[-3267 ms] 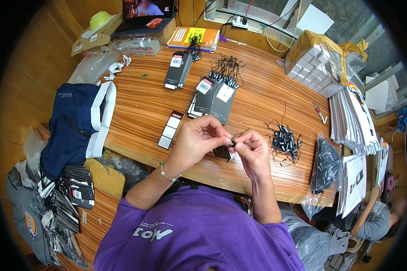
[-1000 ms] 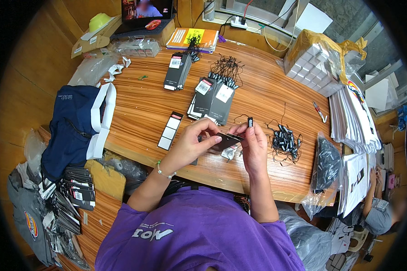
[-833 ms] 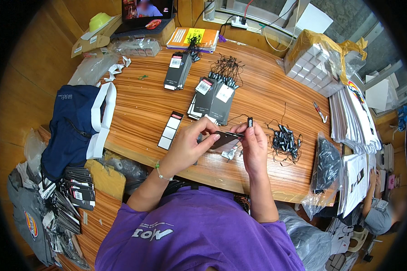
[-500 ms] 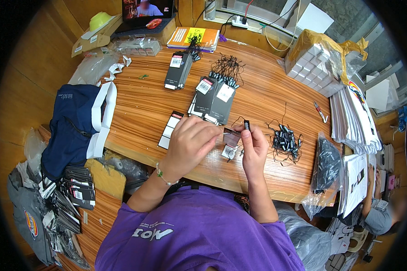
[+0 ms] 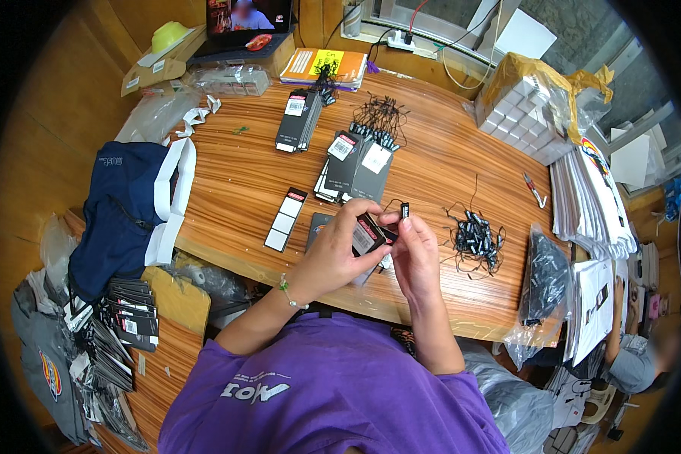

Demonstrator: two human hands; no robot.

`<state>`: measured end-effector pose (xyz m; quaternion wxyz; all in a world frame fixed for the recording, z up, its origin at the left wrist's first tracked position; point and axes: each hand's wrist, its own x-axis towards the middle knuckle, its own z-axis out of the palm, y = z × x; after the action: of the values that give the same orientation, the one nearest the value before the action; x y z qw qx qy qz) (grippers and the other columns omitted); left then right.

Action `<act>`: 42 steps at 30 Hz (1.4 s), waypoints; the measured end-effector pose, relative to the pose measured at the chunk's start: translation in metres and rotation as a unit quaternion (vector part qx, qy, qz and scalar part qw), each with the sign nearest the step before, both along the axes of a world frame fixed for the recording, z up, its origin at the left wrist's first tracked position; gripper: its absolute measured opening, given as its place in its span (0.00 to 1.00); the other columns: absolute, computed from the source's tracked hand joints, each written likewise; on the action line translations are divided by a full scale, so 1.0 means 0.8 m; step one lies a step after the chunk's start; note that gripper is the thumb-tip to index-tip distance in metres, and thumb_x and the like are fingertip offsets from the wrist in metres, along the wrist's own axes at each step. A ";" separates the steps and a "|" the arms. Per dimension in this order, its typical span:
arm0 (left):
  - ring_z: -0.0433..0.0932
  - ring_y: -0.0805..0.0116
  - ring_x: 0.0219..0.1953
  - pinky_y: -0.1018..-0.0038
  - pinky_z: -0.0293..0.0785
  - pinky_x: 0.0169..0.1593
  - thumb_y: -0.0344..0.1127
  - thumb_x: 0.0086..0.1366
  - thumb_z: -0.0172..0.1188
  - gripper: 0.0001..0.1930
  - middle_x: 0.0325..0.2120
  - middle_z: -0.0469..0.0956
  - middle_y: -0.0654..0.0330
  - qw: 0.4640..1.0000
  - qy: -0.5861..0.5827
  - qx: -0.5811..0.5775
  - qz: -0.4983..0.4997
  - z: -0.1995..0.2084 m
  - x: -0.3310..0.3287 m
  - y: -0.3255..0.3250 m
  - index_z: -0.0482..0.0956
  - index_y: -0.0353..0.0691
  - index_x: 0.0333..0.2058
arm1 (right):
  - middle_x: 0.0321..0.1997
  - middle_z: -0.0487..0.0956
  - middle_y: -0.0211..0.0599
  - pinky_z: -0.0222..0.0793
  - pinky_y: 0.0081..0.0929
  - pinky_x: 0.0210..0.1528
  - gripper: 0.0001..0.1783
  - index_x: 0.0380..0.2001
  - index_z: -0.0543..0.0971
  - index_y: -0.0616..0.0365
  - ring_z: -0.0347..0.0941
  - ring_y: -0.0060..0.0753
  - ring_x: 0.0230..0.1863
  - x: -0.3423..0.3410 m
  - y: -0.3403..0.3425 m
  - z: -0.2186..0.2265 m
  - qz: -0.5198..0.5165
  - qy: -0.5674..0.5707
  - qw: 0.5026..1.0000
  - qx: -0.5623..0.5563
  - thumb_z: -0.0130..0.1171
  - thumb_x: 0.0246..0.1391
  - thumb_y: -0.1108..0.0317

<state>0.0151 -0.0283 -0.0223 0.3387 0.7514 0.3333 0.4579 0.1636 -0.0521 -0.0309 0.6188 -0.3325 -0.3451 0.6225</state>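
Observation:
My left hand is closed around a few dark hang tags, one with a pale label. Close beside it, my right hand pinches a small black string fastener at the tags' edge; its thin cord loops toward the left hand. Whether the cord runs through a tag hole I cannot tell. Partly under my left wrist lies another grey tag. Left of that is a strip of white stickers. To the right sits a heap of black string fasteners.
Beyond my hands lie stacks of strung grey hang tags and a smaller stack. At right are a bag of black fasteners, small snips, wrapped white boxes and piled white packets. Navy clothing hangs at left.
My left hand has moved from pinching near the fastener to gripping the dark tags, now lifted and turned. My right hand has shifted slightly left with the fastener.

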 end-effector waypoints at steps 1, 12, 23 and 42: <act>0.72 0.54 0.43 0.67 0.69 0.44 0.36 0.49 0.66 0.26 0.41 0.69 0.53 1.000 0.011 0.010 -0.002 0.001 0.001 0.002 0.64 0.37 0.45 | 0.36 0.76 0.38 0.65 0.24 0.45 0.14 0.37 0.75 0.65 0.70 0.25 0.38 -0.003 0.000 0.003 -0.004 0.025 1.000 0.005 0.47 0.59 0.65; 0.70 0.55 0.42 0.69 0.67 0.41 0.35 0.49 0.64 0.20 0.33 0.68 0.54 0.988 0.141 -0.062 -0.023 0.005 0.003 0.004 0.65 0.37 0.37 | 0.32 0.75 0.37 0.66 0.24 0.42 0.14 0.42 0.72 0.65 0.70 0.25 0.34 0.009 0.009 -0.001 0.061 0.129 0.989 -0.031 0.48 0.57 0.66; 0.70 0.65 0.43 0.74 0.64 0.47 0.27 0.52 0.59 0.18 0.36 0.68 0.57 0.995 -0.015 -0.076 -0.061 0.000 0.000 0.007 0.66 0.37 0.41 | 0.33 0.73 0.33 0.64 0.23 0.40 0.13 0.40 0.72 0.64 0.67 0.22 0.33 0.016 0.011 0.005 0.045 0.109 0.993 -0.023 0.48 0.58 0.66; 0.69 0.71 0.36 0.75 0.65 0.41 0.30 0.47 0.67 0.16 0.30 0.68 0.63 0.980 0.048 -0.128 -0.142 -0.003 -0.001 0.002 0.70 0.37 0.33 | 0.34 0.70 0.29 0.62 0.19 0.38 0.11 0.31 0.72 0.58 0.64 0.20 0.34 0.021 0.011 0.002 -0.064 0.033 0.997 0.006 0.48 0.60 0.62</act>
<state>0.0145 -0.0264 -0.0247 0.4772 0.7627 0.2946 0.3220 0.1807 -0.0437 -0.0291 0.6707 -0.3294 -0.3061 0.5899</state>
